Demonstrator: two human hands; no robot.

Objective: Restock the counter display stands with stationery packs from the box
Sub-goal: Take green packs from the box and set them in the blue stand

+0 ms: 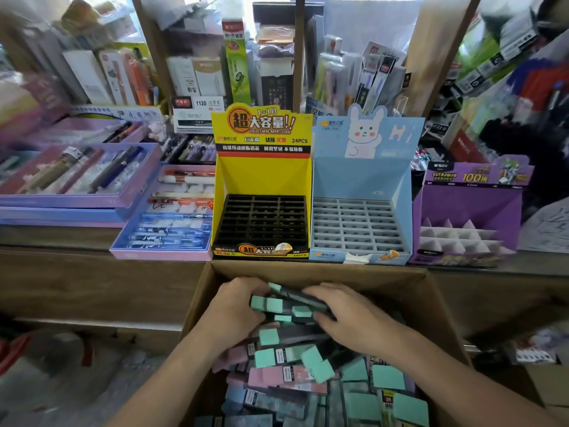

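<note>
An open cardboard box (320, 269) below the counter holds many slim stationery packs (286, 371) with green and pink caps. My left hand (237, 306) and my right hand (341, 312) both grip one bundle of several green-capped packs (289, 305) at the box's far end, left hand on its left end, right hand on its right. On the counter above stand a yellow display stand (261, 167) with a black slotted tray, a light blue rabbit stand (363, 177) with a grey slotted tray, and a purple stand (471, 204). No packs sit in the yellow or blue trays.
Purple and pink pen trays (166, 217) lie on the counter left of the yellow stand. Boxed pens and packets (240, 63) crowd the shelf behind the stands. The wooden counter front (92, 282) drops to the floor at left.
</note>
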